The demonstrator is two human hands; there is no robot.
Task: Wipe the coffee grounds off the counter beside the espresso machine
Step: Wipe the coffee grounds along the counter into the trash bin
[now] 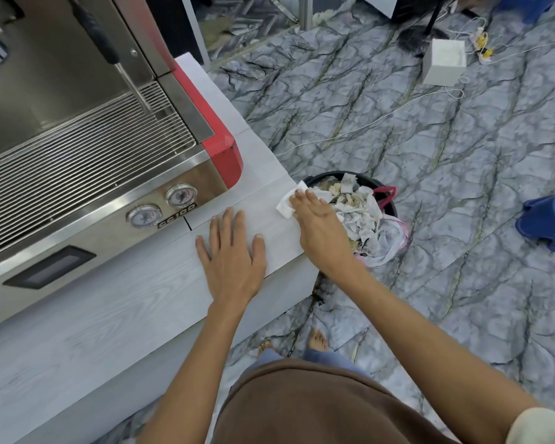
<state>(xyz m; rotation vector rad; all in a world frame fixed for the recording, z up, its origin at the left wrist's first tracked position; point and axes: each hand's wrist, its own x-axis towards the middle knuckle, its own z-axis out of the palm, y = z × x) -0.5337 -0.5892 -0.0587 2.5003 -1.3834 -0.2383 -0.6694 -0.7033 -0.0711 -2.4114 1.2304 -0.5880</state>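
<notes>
Head view: we note our right hand (314,216) pressing a white tissue (287,201) flat at the bench (109,315) right edge, fingers straight; left hand (231,257) rests released, palm down, nearby.

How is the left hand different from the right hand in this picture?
The left hand lies bare on the counter with fingers spread; the right hand presses a white tissue with fingers together. The left is mid-counter; the right is at the edge above the bin. Both are flat, palms down.
</notes>
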